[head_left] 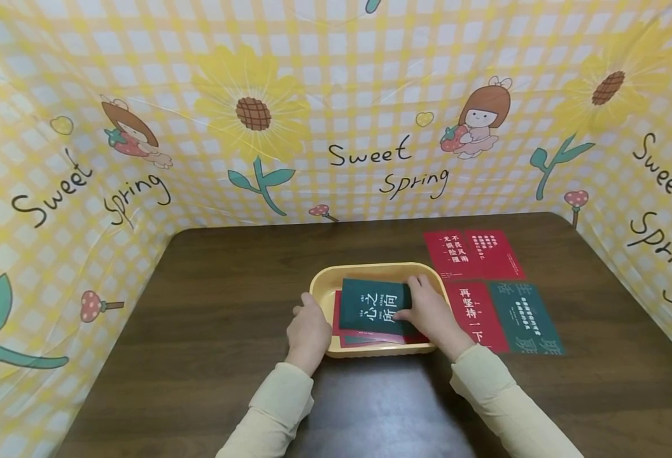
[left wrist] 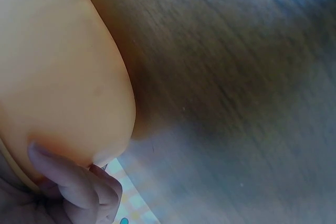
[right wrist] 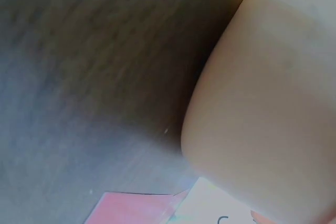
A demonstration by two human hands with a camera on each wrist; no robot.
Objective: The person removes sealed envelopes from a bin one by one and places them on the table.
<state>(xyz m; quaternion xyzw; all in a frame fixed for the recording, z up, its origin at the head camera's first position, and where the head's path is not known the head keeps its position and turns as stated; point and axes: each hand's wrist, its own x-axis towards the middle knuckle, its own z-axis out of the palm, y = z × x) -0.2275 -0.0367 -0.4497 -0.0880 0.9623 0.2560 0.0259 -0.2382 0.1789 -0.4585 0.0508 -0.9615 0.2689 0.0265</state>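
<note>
A yellow plastic tray [head_left: 382,350] sits on the table with several cards in it. On top lies a dark green card [head_left: 359,305] with white Chinese characters; red and pinkish cards [head_left: 370,338] show from under it. My left hand [head_left: 308,331] grips the tray's left end, and the left wrist view shows its curled fingers [left wrist: 79,182] against the tray wall [left wrist: 63,77]. With thumb on its face and fingers over its far right corner, my right hand [head_left: 430,315] pinches the green card. The right wrist view shows mostly the tray wall [right wrist: 268,108], the fingers out of sight.
Right of the tray, flat on the brown table [head_left: 227,381], lie two red cards [head_left: 473,254] side by side. Nearer are another red card [head_left: 476,315] and a green card [head_left: 527,318]. A yellow checked cloth [head_left: 336,95] hangs behind and at both sides.
</note>
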